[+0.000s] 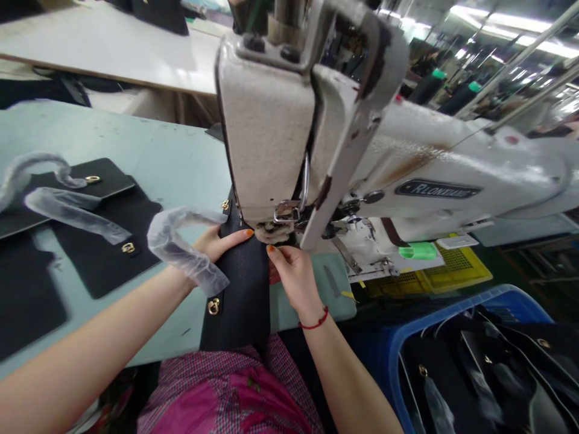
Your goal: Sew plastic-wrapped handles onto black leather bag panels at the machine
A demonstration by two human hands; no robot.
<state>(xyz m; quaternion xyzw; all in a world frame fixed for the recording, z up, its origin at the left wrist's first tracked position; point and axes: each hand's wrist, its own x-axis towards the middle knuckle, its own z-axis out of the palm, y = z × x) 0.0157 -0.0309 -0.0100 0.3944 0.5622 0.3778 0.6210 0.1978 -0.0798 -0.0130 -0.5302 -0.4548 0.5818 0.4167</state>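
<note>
The black panel (246, 283) runs lengthwise from the lap (230, 395) toward the sewing machine (271, 132); the left hand (213, 246) lays its thumb across it, grip unclear. The right hand (296, 276) pinches its edge.

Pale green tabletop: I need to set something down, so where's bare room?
Widest bare patch: far tabletop, between black panels and sewing machine. A smaller one: between left forearm, black workpiece and near edge. Crowded: the left, with panels and wrapped straps, and the machine's front, where left hand and right hand touch the workpiece.
</note>
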